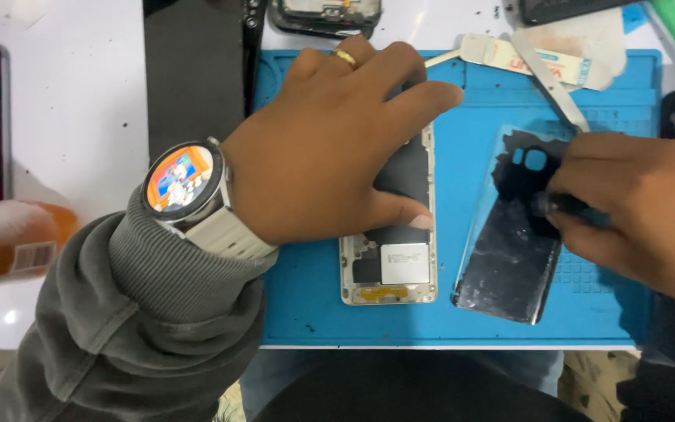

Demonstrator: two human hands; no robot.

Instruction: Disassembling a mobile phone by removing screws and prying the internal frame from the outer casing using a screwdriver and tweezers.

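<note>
Nearest lay one grey sleeve (119, 328) and one wristwatch (185, 184). One left hand (322, 141) pressed flat, grip open, on one opened phone (400, 234). Just right of it, one right hand (634, 203) had its grip closed on a small dark tool (560, 205) touching one black back cover (509, 242). Bare blue mat (462, 312) showed between and below them.

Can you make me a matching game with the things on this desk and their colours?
Things:
1. work mat
2. ring
3. back cover
4. sleeve

Colours:
A. grey
B. blue
C. black and shiny
D. gold

Pairs: 1-B, 2-D, 3-C, 4-A

The ring is on the left hand, which rests on the opened phone. The right hand presses a small dark tool on the back cover.
</note>
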